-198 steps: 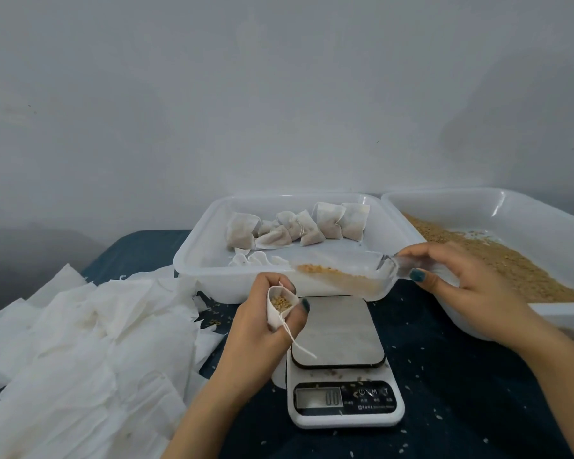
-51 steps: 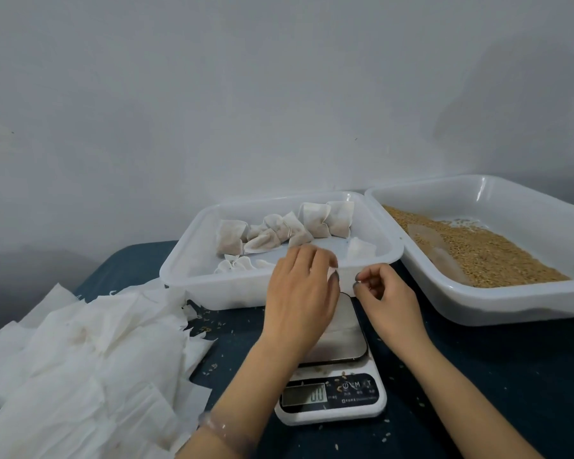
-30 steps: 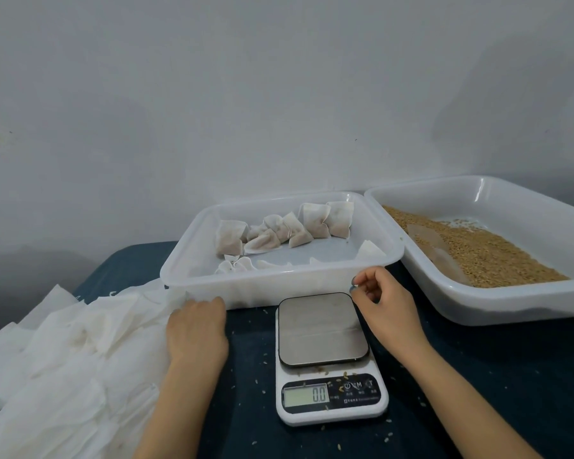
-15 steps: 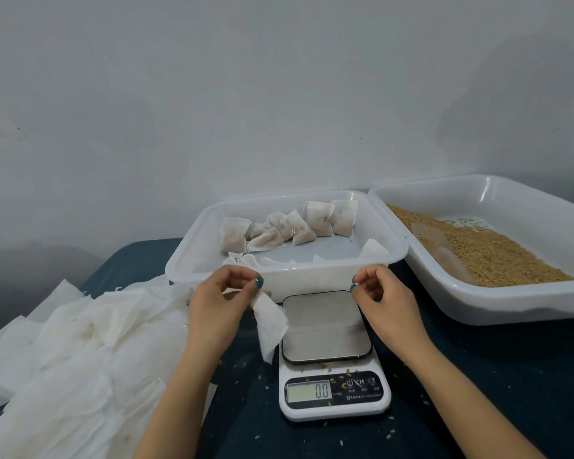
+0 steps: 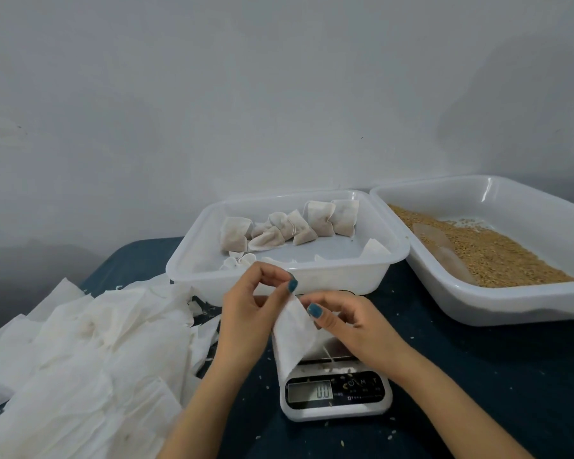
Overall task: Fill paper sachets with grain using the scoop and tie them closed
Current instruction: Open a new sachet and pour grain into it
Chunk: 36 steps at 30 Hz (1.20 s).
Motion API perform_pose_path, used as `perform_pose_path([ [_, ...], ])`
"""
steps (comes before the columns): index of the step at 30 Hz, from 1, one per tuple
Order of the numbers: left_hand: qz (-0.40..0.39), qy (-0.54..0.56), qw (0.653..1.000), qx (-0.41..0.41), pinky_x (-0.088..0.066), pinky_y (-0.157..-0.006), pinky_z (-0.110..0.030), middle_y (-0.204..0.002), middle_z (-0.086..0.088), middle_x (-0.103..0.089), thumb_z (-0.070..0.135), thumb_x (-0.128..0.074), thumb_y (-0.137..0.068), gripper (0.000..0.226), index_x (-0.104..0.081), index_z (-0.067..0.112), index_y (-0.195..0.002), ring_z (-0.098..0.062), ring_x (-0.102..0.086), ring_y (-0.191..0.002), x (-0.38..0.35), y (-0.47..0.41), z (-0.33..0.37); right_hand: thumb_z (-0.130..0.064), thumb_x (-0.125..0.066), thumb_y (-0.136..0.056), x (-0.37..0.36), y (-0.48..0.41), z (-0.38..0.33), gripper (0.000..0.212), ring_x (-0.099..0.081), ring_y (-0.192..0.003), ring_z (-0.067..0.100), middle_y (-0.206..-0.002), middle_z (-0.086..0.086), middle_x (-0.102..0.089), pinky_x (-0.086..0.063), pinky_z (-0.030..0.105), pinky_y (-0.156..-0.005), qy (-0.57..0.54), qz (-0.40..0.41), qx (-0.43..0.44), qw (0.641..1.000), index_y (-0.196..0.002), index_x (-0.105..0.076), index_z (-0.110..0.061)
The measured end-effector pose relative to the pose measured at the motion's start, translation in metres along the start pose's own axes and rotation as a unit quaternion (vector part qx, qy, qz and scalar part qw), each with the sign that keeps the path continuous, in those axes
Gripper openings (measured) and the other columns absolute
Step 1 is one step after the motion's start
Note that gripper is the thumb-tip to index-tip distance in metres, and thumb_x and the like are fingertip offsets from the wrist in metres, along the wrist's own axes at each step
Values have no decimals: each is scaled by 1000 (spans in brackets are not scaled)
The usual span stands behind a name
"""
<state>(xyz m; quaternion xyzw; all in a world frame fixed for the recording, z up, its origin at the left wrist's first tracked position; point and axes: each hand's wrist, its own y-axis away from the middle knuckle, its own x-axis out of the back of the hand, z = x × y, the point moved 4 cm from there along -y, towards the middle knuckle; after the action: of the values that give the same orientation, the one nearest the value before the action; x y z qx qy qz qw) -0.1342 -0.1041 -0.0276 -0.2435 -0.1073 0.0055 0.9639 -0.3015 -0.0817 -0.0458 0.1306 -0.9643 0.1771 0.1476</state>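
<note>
Head view: I am holding one empty paper sachet [image 5: 294, 336] with both hands above the scale [image 5: 337, 392]. My left hand [image 5: 246, 313] is pinching its upper edge between thumb and fingertips. My right hand [image 5: 355, 326] is gripping the sachet's right edge, with the thumb pressing on its front face and the fingers curling behind. Both forearms are reaching in from the near edge of the desk [image 5: 478, 376], with the wrists converging over the scale. The sachet is hanging down in front of the scale's platform. The scoop [image 5: 444, 256] is lying in the grain [image 5: 497, 260] in the right tray [image 5: 511, 303]. Filled sachets [image 5: 289, 226] are sitting in the middle tray [image 5: 328, 279]. A heap of empty sachets [image 5: 80, 342] is lying at the left.
</note>
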Motion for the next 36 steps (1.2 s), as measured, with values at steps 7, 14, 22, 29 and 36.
perform_pose_path([
  [7, -56, -71, 995, 32, -57, -64, -44, -93, 19, -70, 56, -70, -82, 19, -63, 43, -94, -16, -67, -71, -9, 5, 3, -25, -75, -87, 10, 1, 3, 8, -60, -66, -2, -79, -10, -72, -46, 13, -59, 22, 83, 7, 996, -85, -73, -33],
  [14, -56, -111, 990, 66, -56, -70, -28, -89, 20, -72, 53, -79, -71, 29, -65, 43, -95, 0, -68, -80, -4, 6, -7, -23, -74, -86, 30, -2, 17, 2, -70, -79, 6, -82, -8, -75, -54, 19, -71, -11, 144, -70, 987, -85, -74, -21],
  [22, -28, 36, 992, 121, -52, -59, -18, -75, 4, -74, 26, -83, -78, 14, -72, 33, -85, -4, -63, -65, 1, 3, -16, -11, -66, -91, 28, -3, 12, 15, -64, -64, -2, -77, -7, -75, -45, 8, -60, -99, 137, -86, 982, -101, -70, -21],
  [29, -29, 56, 991, 117, -53, -62, -20, -82, 3, -75, 24, -79, -83, 10, -74, 30, -89, -6, -66, -71, 2, 2, -16, -8, -63, -94, 33, -1, 15, 23, -66, -70, 0, -86, -7, -77, -46, 13, -55, -75, 133, -122, 981, -100, -71, -28],
  [36, -26, 59, 991, 119, -50, -56, -17, -79, 4, -74, 20, -77, -85, 10, -73, 21, -94, -3, -65, -67, 2, 2, -16, -7, -69, -89, 33, -1, 13, 25, -70, -75, 2, -90, -8, -77, -45, 13, -54, -88, 128, -128, 980, -102, -71, -29],
])
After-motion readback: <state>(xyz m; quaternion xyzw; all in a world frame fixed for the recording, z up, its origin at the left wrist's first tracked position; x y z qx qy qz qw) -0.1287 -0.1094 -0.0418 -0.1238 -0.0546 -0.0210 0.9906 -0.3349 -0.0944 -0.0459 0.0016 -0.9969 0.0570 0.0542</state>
